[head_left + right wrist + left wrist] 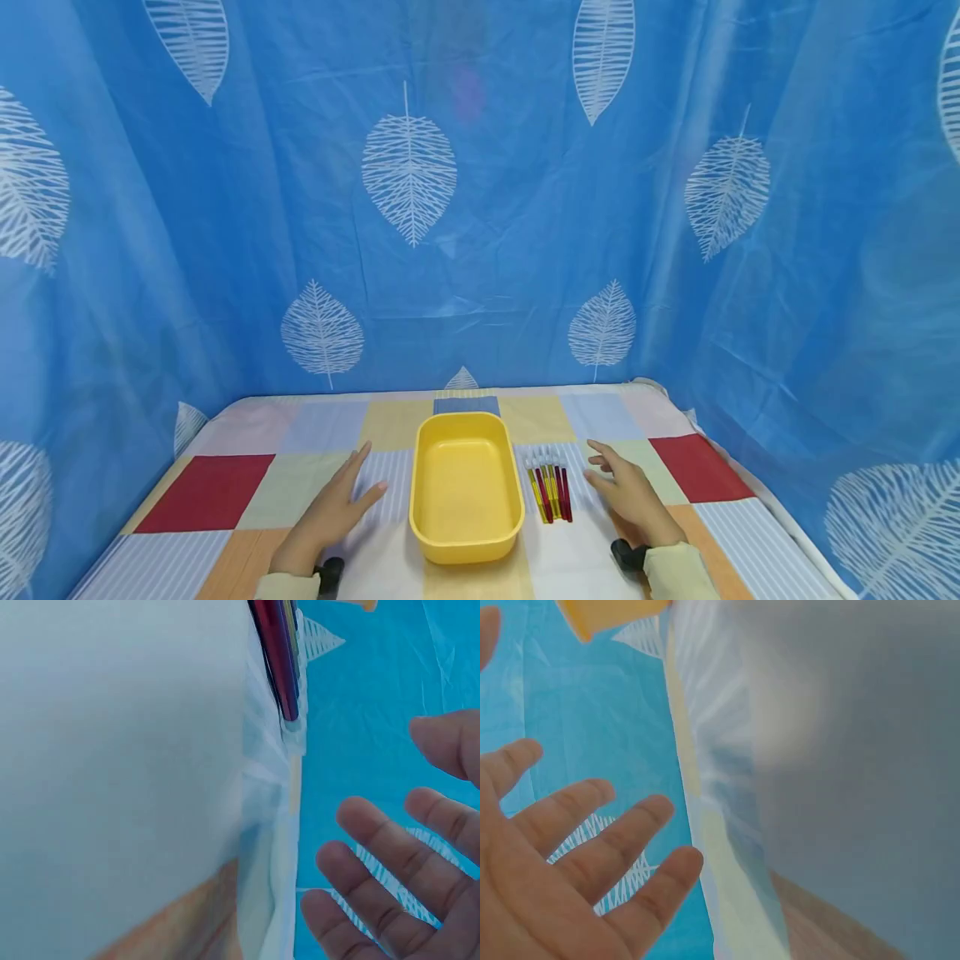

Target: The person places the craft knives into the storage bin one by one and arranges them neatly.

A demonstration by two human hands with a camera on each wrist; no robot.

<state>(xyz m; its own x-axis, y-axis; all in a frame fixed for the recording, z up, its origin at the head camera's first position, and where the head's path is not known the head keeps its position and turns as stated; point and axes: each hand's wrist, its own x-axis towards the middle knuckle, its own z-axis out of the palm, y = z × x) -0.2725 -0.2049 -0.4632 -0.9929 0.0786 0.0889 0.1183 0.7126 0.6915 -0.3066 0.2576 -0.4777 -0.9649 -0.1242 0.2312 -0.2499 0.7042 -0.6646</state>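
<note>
A yellow rectangular tub stands in the middle of the table, and nothing shows inside it. To its right lies a row of several slim red and yellow sticks with pale, clear-looking ends at the far side; their exact kind is unclear. My left hand is spread to the left of the tub, apart from it; the left wrist view shows the fingers parted, holding nothing. On the other side, my right hand hovers right of the sticks without touching them, its fingers loosely extended and bare.
A patchwork cloth of coloured squares covers the table. Blue curtains with white leaf prints enclose the back and both sides. Dark bands sit on both wrists, beside pale sleeves.
</note>
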